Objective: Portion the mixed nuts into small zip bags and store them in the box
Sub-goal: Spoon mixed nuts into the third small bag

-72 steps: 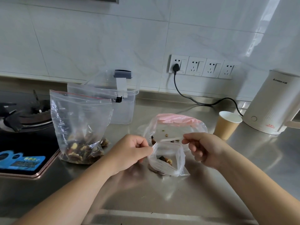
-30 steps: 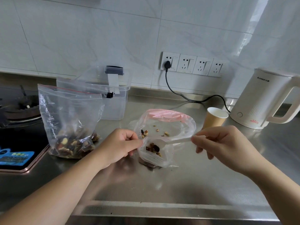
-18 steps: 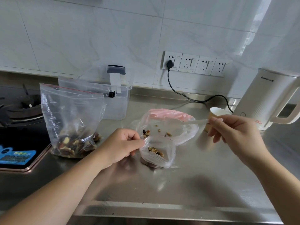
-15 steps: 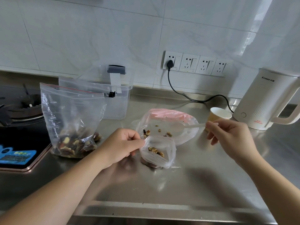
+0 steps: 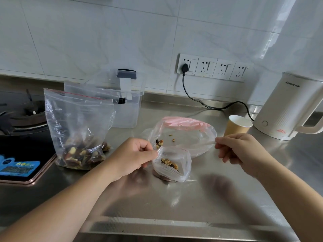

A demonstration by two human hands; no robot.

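A small zip bag [image 5: 172, 165] with some nuts inside stands open on the steel counter. My left hand [image 5: 134, 155] pinches its left rim. My right hand [image 5: 243, 151] pinches the handle of a clear plastic spoon [image 5: 208, 142], whose bowl reaches into a plastic-lined bowl with a pink rim [image 5: 185, 135] holding a few loose nuts. A large zip bag of mixed nuts [image 5: 76, 130] stands at the left. Behind it is a clear storage box [image 5: 127, 105] with its lid propped up.
A paper cup [image 5: 237, 125] and a white electric kettle [image 5: 288, 109] stand at the right, with a black cord [image 5: 209, 105] running to wall sockets. A gas hob [image 5: 19, 130] lies at the far left. The counter's front edge runs along the bottom.
My right hand drew the spoon out of the small bag, swung it right toward the cup, then brought it back so its bowl is in the pink-rimmed bowl. My left hand kept its grip.
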